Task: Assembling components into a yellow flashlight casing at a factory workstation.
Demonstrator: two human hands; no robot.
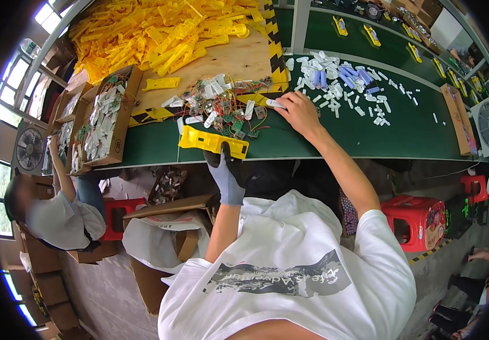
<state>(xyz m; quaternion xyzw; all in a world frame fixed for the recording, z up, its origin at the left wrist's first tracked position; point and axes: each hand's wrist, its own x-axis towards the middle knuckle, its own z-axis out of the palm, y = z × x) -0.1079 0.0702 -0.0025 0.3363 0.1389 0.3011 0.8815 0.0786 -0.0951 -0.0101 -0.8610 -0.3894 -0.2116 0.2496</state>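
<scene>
My left hand, in a grey and black glove, grips a long yellow plastic housing with cut-out slots, held over the near edge of the green bench. My bare right hand reaches forward and pinches a small white plastic piece between thumb and fingers. Between and beyond the hands lies a tangled heap of circuit boards with red wires, mixed with white plastic pieces. To the right of my right hand, small white parts are scattered with several blue-violet cylinders.
A large heap of yellow housings covers a wooden board edged with yellow-black tape. Cardboard boxes of white parts stand left, near another person. Yellow units sit on the far green belt. Red stools stand below.
</scene>
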